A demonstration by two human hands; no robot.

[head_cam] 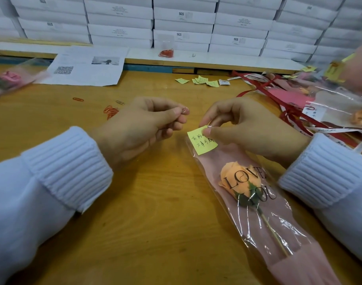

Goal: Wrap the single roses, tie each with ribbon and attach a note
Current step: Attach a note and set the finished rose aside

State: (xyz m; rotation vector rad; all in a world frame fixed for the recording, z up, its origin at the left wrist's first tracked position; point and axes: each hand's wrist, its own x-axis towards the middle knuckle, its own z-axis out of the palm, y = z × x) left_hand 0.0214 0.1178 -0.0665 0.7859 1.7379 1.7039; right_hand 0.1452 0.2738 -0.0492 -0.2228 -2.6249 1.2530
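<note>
Pinching a red paper clip, the left hand hovers beside the right hand, which pinches a yellow note against the top of the sleeved peach rose lying on the wooden table.

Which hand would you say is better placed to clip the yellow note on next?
Probably left: the left hand pinches a paper clip nearby; the right hand holds the yellow note against the wrapper.

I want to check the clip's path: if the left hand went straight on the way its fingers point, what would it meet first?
Probably the right hand, which pinches the small yellow paper note; the small pinkish wire paper clip in the left hand leads. Depth is unclear.
</note>
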